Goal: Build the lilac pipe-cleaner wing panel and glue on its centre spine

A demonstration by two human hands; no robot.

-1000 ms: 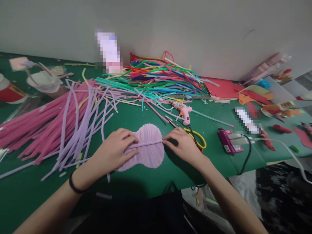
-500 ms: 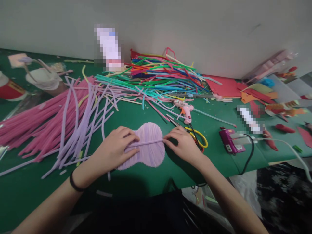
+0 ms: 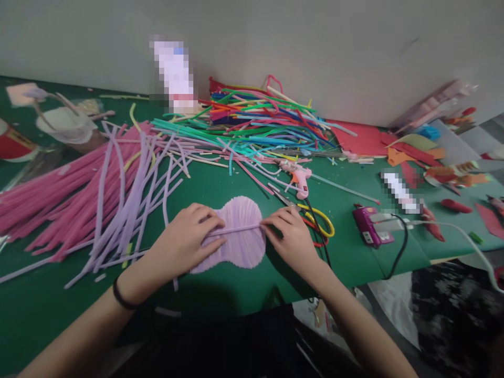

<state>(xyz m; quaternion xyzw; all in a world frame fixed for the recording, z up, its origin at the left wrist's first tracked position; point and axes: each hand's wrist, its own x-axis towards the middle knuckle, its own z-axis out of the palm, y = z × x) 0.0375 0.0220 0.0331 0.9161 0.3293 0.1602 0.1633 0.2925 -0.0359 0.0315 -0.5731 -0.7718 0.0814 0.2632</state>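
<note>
A lilac, figure-eight-shaped pipe cleaner piece lies flat on the green table. A single lilac pipe cleaner runs lengthwise across its middle. My left hand covers the left half and holds it down, thumb and fingers on either side of the strip. At the right rim, my right hand pinches the strip's end between thumb and forefinger. The left end of the strip is hidden under my left hand.
Pink pipe cleaners and loose lilac ones lie left. Behind is a multicoloured heap. A pink glue gun, yellow-handled scissors and a purple power adapter are at right. A paper cup stands far left.
My right hand has shifted slightly left, its fingers a little straighter at the strip's end. My left hand stays in place on the lilac piece. The camera view has moved slightly.
</note>
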